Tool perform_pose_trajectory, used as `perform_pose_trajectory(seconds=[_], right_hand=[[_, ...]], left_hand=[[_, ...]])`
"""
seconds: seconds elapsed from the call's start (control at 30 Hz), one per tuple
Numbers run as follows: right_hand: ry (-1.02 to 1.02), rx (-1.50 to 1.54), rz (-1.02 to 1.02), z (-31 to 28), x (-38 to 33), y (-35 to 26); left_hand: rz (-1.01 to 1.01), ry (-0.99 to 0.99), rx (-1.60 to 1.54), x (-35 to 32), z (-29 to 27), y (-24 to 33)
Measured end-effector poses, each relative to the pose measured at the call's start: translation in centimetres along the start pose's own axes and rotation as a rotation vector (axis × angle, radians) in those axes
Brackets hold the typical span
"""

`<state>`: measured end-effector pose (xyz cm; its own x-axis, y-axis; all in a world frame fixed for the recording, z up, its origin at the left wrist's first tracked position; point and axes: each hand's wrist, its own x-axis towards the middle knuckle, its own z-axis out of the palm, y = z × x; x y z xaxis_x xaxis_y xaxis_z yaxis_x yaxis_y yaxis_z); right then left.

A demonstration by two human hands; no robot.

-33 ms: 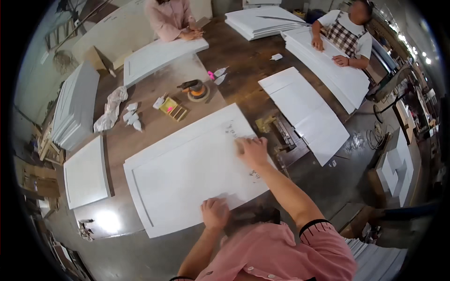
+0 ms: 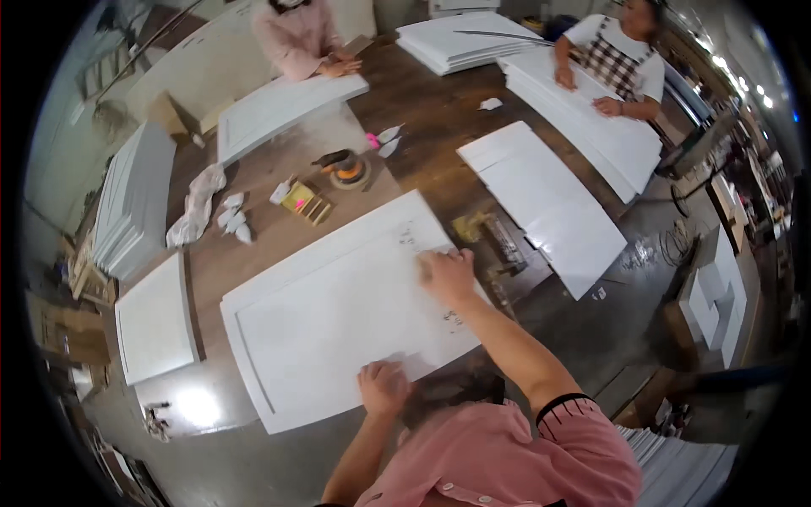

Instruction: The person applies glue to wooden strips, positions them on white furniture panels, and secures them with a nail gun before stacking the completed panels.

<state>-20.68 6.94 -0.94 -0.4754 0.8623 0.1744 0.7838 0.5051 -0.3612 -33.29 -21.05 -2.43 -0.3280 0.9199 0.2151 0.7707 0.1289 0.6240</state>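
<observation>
Barely anything has moved since the earlier frame: the scene sits slightly further left in my head view, with both hands keeping their places over the white board (image 2: pixel 329 329). That board lies on the brown table (image 2: pixel 274 245), directly in front of the person. I see the right hand (image 2: pixel 448 277) at its right end, between two patches of dark writing (image 2: pixel 407 234), fingers bent; blur means I cannot tell whether they pinch anything. At the near edge, the left hand (image 2: pixel 384 389) has its fingers curled together over the board; I cannot tell whether they grip it. Beyond the board I make out a sander (image 2: pixel 348 171), a yellow box (image 2: pixel 306 203) and small white bottles (image 2: pixel 234 221).
</observation>
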Motion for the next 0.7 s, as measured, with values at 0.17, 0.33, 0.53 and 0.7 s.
perform_pose_trajectory(seconds=[0.17, 0.33, 0.53, 0.7], right_hand=[[-0.128, 0.193, -0.090, -3.2, -1.3, 2.7], [0.170, 0.289, -0.020, -8.9, -4.6, 17.6], [0.511, 0.093, 0.626, -15.4, -8.0, 42.5], [0.291, 0.040, 0.767, -17.3, -7.8, 49.0]], left_hand=[[-0.208, 0.089, -0.112, 0.3, 1.1, 0.6], [-0.565, 0.246, -0.713, 2.0, 4.5, 8.9], [-0.538, -0.555, -1.067, 7.1, 18.2, 24.0], [-0.724, -0.633, -0.940, 14.8, 28.9, 29.5]])
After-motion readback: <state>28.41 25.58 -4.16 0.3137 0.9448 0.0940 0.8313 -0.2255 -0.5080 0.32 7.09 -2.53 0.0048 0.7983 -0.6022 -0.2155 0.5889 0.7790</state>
